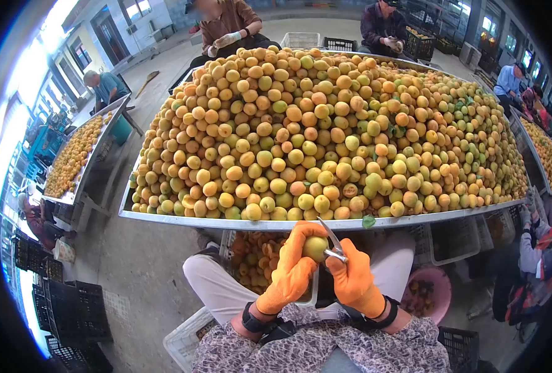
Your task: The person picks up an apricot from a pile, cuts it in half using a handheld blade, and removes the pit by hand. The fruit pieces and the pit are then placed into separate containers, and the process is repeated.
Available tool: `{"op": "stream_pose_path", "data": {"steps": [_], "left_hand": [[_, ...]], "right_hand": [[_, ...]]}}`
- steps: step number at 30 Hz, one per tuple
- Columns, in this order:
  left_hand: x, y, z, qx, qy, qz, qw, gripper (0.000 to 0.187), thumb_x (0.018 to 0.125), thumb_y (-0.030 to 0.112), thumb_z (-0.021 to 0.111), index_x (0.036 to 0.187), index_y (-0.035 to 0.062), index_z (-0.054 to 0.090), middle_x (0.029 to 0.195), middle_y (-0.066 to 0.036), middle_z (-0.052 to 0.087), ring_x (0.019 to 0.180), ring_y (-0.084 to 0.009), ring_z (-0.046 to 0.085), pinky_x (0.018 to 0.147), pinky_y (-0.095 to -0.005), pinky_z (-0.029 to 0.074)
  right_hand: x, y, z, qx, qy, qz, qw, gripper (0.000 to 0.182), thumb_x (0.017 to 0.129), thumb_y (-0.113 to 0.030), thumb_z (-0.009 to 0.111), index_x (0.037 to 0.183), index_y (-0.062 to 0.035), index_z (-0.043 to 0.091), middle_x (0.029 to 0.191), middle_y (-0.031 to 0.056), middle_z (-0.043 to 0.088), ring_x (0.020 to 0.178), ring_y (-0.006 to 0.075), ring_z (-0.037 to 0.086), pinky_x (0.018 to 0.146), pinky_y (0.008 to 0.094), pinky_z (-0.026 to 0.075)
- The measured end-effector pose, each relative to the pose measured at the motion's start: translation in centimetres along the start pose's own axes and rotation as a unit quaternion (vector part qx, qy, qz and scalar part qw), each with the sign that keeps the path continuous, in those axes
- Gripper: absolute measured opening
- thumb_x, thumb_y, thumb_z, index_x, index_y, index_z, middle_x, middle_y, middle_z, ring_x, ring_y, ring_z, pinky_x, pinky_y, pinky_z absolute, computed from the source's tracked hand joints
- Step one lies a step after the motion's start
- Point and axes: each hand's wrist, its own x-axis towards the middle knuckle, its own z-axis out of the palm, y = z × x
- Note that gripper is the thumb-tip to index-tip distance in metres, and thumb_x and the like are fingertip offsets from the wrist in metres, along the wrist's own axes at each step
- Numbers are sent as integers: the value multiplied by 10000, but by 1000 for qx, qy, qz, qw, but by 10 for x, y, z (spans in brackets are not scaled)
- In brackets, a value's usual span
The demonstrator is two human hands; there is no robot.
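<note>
Both my hands wear orange gloves and meet above my lap, just below the front rim of a metal-edged table (276, 222). My left hand (291, 264) is closed round a greenish-yellow fruit (315, 248). In my right hand (357, 280) is a small metal knife (330, 235), its blade pointing up and to the left beside the fruit. Behind the rim rises a large heap of yellow, orange and green fruit (325, 137). A green leaf (368, 221) lies on the rim.
Below the table stand a crate of cut fruit (257, 256) and a pink basin (430, 292) with dark pieces. White crates (453, 239) are at the right, black crates (74, 311) at the left. Several people sit around; a co-worker (534, 261) is at the right.
</note>
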Motion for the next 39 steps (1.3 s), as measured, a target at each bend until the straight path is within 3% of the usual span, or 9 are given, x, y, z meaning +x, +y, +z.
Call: {"op": "stream_pose_path", "data": {"steps": [7, 9, 13, 16, 24, 25, 28, 31, 39], "left_hand": [[-11, -14, 6, -11, 17, -63, 998, 457, 672, 35, 432, 1120, 37, 521, 830, -32, 557, 640, -59, 442, 555, -195, 355], [-2, -16, 8, 60, 29, 46, 997, 474, 698, 65, 461, 1168, 30, 516, 950, -57, 568, 748, -86, 484, 664, -217, 405], [7, 1, 7, -324, -19, -107, 940, 559, 908, 331, 603, 1339, 15, 443, 1169, -61, 539, 1020, -133, 520, 907, -264, 424], [-2, -7, 10, -168, -41, -106, 979, 602, 921, 499, 601, 1273, 25, 482, 1054, -54, 611, 943, -159, 564, 881, -299, 451], [35, -4, 15, 34, -136, 18, 990, 431, 925, 365, 634, 1193, 53, 505, 968, -69, 575, 849, -148, 551, 774, -283, 465], [47, -10, 13, -54, -128, -48, 989, 458, 917, 390, 645, 1207, 62, 509, 984, -81, 573, 817, -137, 545, 705, -257, 452], [49, -23, 16, -399, -71, -118, 907, 509, 906, 442, 640, 1224, 67, 513, 971, -91, 563, 722, -127, 476, 590, -235, 372], [43, -39, 26, -521, -119, -165, 829, 516, 914, 441, 623, 1228, 48, 507, 980, -106, 559, 730, -150, 484, 614, -261, 395], [27, -17, 40, -459, -115, -123, 872, 568, 882, 425, 637, 1232, 14, 461, 1084, -153, 528, 905, -196, 509, 782, -302, 428]], "right_hand": [[-2, 19, 10, 30, -32, 38, 998, 359, 963, -354, 571, 863, -22, 478, 640, 200, 565, 607, 422, 595, 496, 398, 439], [-4, 32, 17, 11, 15, 28, 999, 366, 973, -363, 557, 874, -18, 485, 620, 140, 560, 531, 298, 579, 485, 350, 416], [-6, 28, 11, 209, 27, 74, 975, 389, 994, -367, 521, 1061, 14, 556, 633, -2, 489, 577, 60, 425, 504, 252, 352], [-9, 26, 6, 205, 19, 74, 976, 400, 998, -370, 512, 1098, 13, 570, 647, 22, 532, 589, 75, 448, 519, 270, 374], [-12, 23, -76, 196, -93, 241, 946, 259, 1001, -227, 534, 1037, 24, 586, 634, -32, 498, 565, 43, 412, 480, 229, 329], [-26, 37, -87, 390, 13, 218, 895, 241, 992, -210, 549, 1033, 25, 584, 639, -51, 496, 543, 62, 426, 470, 222, 323], [-30, 58, -101, -154, 97, 96, 979, 300, 986, -309, 555, 991, -10, 545, 595, 64, 460, 525, 166, 424, 488, 304, 357], [-31, 10, -93, -80, 60, 144, 984, 358, 984, -383, 543, 956, -27, 517, 601, 96, 429, 538, 168, 407, 506, 330, 356], [-34, -4, -50, 140, -55, 199, 968, 347, 998, -356, 530, 1004, -9, 519, 632, 53, 450, 598, 98, 395, 542, 282, 383]]}}
